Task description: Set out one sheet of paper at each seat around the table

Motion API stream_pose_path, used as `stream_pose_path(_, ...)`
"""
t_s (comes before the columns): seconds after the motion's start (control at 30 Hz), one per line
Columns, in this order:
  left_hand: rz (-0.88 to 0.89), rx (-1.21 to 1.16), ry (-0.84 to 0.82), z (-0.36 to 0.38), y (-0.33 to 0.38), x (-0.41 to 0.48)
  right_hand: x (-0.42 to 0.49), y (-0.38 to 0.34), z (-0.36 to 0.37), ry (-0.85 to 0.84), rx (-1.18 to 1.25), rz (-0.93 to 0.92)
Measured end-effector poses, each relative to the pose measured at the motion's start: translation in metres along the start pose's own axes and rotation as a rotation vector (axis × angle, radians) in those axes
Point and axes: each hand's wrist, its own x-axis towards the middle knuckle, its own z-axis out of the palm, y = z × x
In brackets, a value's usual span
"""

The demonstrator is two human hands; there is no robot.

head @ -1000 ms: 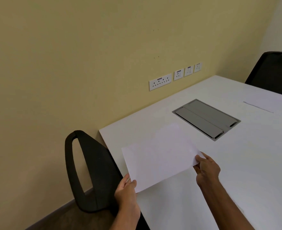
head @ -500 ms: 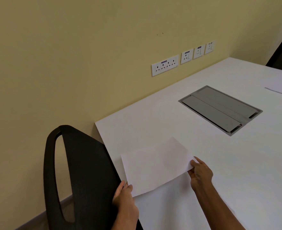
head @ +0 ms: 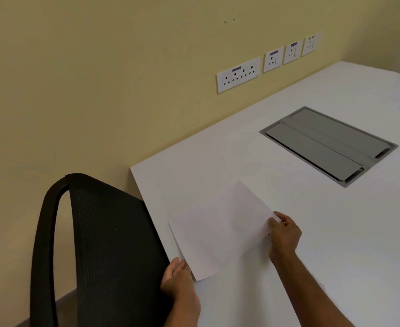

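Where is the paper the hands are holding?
The sheet of paper lies low over the white table, near its corner beside the black chair, between the left hand and right hand.

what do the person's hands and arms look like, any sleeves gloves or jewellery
Both hands are bare: no gloves on the left hand or the right hand. No sleeve shows on either forearm as far as the frame reaches, and no watch or bracelet is visible at the wrists. No ring can be made out on the fingers that show.
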Motion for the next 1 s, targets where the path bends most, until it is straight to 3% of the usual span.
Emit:
stream_pose_path(0.23,0.178,0.132,0.022,0.006,-0.007,0.007,0.007,0.016,0.004,0.026,-0.068,-0.063)
stream_pose_path(0.37,0.451,0.499,-0.1,0.002,-0.017,0.009,-0.002,0.015,0.001,-0.002,-0.189,-0.224)
stream_pose_path(0.47,0.621,0.765,-0.241,-0.002,-0.025,0.015,-0.005,0.023,0.0,-0.111,-0.355,-0.419)
stream_pose_path(0.67,0.723,1.034,-0.329,-0.004,-0.034,0.026,0.001,0.052,0.002,-0.267,-0.917,-0.902)
stream_pose_path(0.87,0.856,1.299,-0.337,-0.008,-0.037,0.026,0.003,0.063,-0.002,-0.299,-1.246,-1.026)
stream_pose_path(1.0,0.896,1.459,-0.334,-0.007,-0.036,0.023,0.004,0.063,-0.002,-0.267,-1.334,-1.047)
